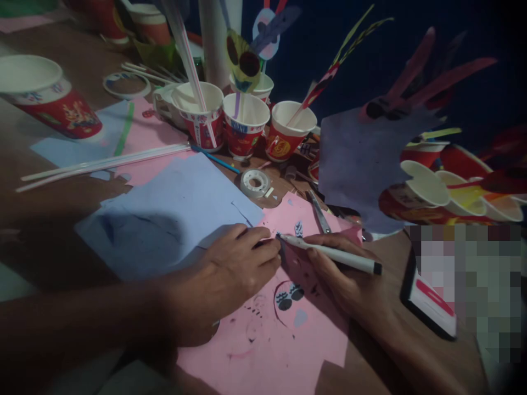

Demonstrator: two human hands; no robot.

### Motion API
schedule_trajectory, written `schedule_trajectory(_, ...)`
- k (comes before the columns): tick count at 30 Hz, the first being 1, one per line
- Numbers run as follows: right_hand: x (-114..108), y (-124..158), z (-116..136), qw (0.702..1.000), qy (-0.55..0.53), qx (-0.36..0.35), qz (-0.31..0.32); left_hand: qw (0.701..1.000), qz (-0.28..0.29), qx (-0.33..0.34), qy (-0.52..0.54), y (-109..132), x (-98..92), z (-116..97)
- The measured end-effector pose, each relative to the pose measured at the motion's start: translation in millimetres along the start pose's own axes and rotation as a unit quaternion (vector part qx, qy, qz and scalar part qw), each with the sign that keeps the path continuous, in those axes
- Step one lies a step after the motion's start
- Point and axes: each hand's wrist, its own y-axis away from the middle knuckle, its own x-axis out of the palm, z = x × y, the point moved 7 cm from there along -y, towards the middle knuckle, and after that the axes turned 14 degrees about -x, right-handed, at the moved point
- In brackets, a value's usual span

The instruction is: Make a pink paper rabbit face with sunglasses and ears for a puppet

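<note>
My right hand point(341, 274) grips a white marker with a black end point(341, 257), its tip down at the left. Under that tip shows a tiny blue paper scrap point(279, 235) with dark marks. Beside it, my left hand point(242, 260) presses down with bent fingers held together; what lies under the fingertips is mostly hidden. Both hands rest over a pink paper sheet point(304, 351) with ink marks. On the sheet lies a round pink paper face point(288, 312) with black eyes and wavy lashes. Another small lash cutout point(298, 229) lies above the marker.
Blue paper point(185, 192) spreads at the left. A tape roll point(255, 182), scissors point(319, 211) and blue pencil point(216, 159) lie behind the pink sheet. Red paper cups point(245, 131) with straws line the back. A phone point(430, 296) lies at the right.
</note>
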Motion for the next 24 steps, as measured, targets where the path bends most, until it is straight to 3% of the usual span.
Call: schedule_trajectory(24,-6.7,2.1,-2.9,0.998,-0.003,0.048,-0.027,1.000,0.019,-0.003,0.012,-3.3,-5.0,0.3)
